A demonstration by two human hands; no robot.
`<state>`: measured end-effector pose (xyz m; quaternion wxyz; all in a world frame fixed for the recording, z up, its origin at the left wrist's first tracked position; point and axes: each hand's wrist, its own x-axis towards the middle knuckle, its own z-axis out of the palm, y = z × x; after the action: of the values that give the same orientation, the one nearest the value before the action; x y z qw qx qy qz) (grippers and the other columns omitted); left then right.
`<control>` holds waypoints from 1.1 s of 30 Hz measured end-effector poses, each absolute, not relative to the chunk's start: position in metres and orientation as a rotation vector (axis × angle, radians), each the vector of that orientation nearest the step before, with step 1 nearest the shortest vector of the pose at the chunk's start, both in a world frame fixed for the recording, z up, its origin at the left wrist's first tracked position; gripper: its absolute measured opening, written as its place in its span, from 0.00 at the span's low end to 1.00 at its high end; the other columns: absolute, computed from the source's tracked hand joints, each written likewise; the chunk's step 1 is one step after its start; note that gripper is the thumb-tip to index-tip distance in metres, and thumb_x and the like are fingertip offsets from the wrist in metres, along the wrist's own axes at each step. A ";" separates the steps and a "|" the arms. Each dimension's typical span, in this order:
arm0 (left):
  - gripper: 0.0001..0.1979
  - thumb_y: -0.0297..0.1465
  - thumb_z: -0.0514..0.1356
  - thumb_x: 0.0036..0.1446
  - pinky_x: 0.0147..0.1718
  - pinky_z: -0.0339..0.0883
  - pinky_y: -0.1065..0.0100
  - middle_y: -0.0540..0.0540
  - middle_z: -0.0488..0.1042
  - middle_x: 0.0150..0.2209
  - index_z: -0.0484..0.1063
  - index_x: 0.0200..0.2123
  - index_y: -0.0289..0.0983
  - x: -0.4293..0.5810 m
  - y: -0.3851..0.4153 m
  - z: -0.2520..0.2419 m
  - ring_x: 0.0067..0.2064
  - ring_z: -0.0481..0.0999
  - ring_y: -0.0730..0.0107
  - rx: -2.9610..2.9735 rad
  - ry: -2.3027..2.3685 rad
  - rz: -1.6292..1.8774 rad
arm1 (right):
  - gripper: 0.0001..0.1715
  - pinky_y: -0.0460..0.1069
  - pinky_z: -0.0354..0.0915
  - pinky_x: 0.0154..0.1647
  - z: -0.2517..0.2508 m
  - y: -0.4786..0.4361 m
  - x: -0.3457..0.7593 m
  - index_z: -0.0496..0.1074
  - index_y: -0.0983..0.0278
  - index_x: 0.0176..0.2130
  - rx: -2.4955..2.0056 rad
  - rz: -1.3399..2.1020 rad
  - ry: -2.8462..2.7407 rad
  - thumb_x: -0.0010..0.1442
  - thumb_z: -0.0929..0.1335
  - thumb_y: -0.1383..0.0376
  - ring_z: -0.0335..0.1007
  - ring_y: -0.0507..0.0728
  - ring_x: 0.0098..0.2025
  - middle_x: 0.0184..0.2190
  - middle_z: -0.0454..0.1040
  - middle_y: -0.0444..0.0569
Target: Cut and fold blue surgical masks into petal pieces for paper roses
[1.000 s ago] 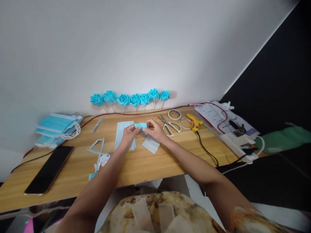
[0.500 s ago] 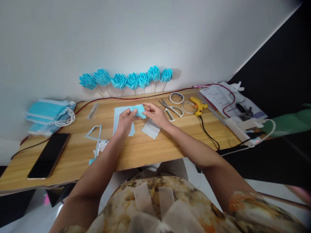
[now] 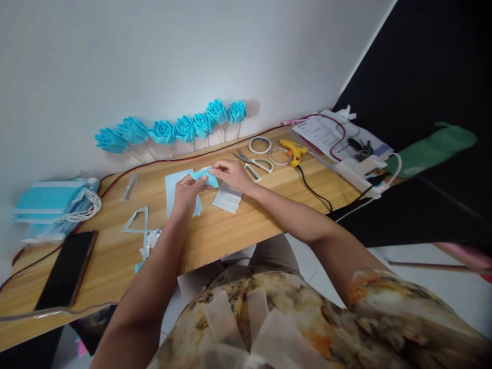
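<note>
A small folded piece of blue fabric is held in the air between both hands. My left hand pinches its left and lower side, thumb on top. The fingertips of my right hand grip its upper right corner. Below my left hand lies a stack of light blue sheets, partly covered by the hand. A whitish cut piece rests on the table under my right hand. Scissors with white handles lie just beyond my right hand.
Blue fabric flowers on sticks lean at the wall. Masks and a phone lie left, near scraps. Tape rolls, a yellow glue gun, papers and a power strip are right.
The whole view has shifted, so the table's things appear further left. My right fingers have moved to the upper corner of the blue piece, which now looks tilted and more folded.
</note>
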<state>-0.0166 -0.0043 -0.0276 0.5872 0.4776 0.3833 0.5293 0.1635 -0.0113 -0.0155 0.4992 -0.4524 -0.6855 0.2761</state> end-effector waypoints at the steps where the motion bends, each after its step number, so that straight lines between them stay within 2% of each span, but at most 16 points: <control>1: 0.22 0.41 0.80 0.36 0.33 0.77 0.66 0.47 0.82 0.29 0.79 0.30 0.34 -0.017 -0.003 -0.029 0.30 0.81 0.66 1.087 0.877 1.256 | 0.22 0.47 0.59 0.38 -0.011 -0.010 0.168 0.73 0.65 0.33 -1.100 0.625 -1.670 0.64 0.67 0.49 0.66 0.52 0.32 0.29 0.74 0.44; 5: 0.20 0.38 0.80 0.36 0.33 0.77 0.70 0.49 0.82 0.29 0.79 0.29 0.34 -0.020 0.003 -0.031 0.30 0.80 0.72 0.939 0.801 1.324 | 0.20 0.48 0.59 0.40 0.018 -0.004 0.192 0.78 0.66 0.39 -1.419 0.312 -1.718 0.68 0.64 0.55 0.70 0.54 0.35 0.32 0.79 0.48; 8: 0.20 0.35 0.80 0.36 0.33 0.78 0.72 0.50 0.82 0.30 0.80 0.31 0.34 -0.020 0.004 -0.030 0.31 0.81 0.73 0.890 0.731 1.321 | 0.19 0.50 0.59 0.42 0.040 -0.009 0.210 0.80 0.65 0.45 -1.768 0.132 -1.899 0.70 0.64 0.57 0.73 0.58 0.40 0.39 0.82 0.51; 14: 0.16 0.34 0.80 0.41 0.34 0.78 0.72 0.50 0.82 0.30 0.80 0.31 0.36 -0.020 0.002 -0.025 0.32 0.81 0.73 0.873 0.664 1.299 | 0.23 0.55 0.61 0.43 0.043 -0.047 0.232 0.80 0.72 0.51 -2.321 0.021 -2.065 0.70 0.65 0.59 0.76 0.68 0.47 0.47 0.82 0.68; 18: 0.12 0.31 0.77 0.46 0.34 0.78 0.71 0.50 0.82 0.30 0.79 0.30 0.38 -0.023 0.005 -0.025 0.32 0.80 0.72 0.840 0.671 1.306 | 0.20 0.54 0.61 0.47 0.023 -0.065 0.239 0.80 0.66 0.54 -1.973 0.086 -2.266 0.70 0.65 0.60 0.74 0.65 0.51 0.51 0.81 0.60; 20: 0.10 0.30 0.76 0.49 0.35 0.77 0.71 0.51 0.81 0.30 0.77 0.29 0.39 -0.024 0.007 -0.025 0.32 0.80 0.73 0.828 0.675 1.307 | 0.20 0.53 0.60 0.49 0.012 -0.070 0.235 0.80 0.64 0.53 -1.771 0.162 -2.346 0.69 0.68 0.56 0.73 0.65 0.53 0.50 0.81 0.57; 24: 0.10 0.30 0.75 0.52 0.35 0.77 0.71 0.52 0.81 0.29 0.76 0.29 0.39 -0.025 0.008 -0.025 0.32 0.80 0.74 0.831 0.696 1.302 | 0.24 0.54 0.60 0.48 -0.003 -0.073 0.213 0.81 0.63 0.51 -1.683 0.293 -2.367 0.65 0.72 0.50 0.72 0.65 0.51 0.49 0.80 0.57; 30: 0.10 0.31 0.74 0.53 0.36 0.77 0.72 0.51 0.81 0.30 0.75 0.29 0.39 -0.025 0.005 -0.021 0.33 0.81 0.73 0.848 0.712 1.299 | 0.23 0.56 0.62 0.57 0.001 -0.052 0.188 0.79 0.64 0.55 -1.423 0.364 -2.521 0.64 0.74 0.58 0.71 0.65 0.58 0.58 0.78 0.57; 33: 0.10 0.31 0.74 0.54 0.35 0.76 0.73 0.51 0.81 0.29 0.75 0.29 0.39 -0.025 0.003 -0.019 0.33 0.81 0.73 0.834 0.699 1.290 | 0.21 0.55 0.63 0.57 0.013 -0.042 0.208 0.77 0.65 0.58 -1.544 0.327 -2.371 0.70 0.70 0.59 0.72 0.63 0.58 0.57 0.78 0.58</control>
<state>-0.0247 0.0033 -0.0194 0.6646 0.3692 0.3096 0.5710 0.2082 -0.0419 0.0130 0.1462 -0.5361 -0.8236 0.1134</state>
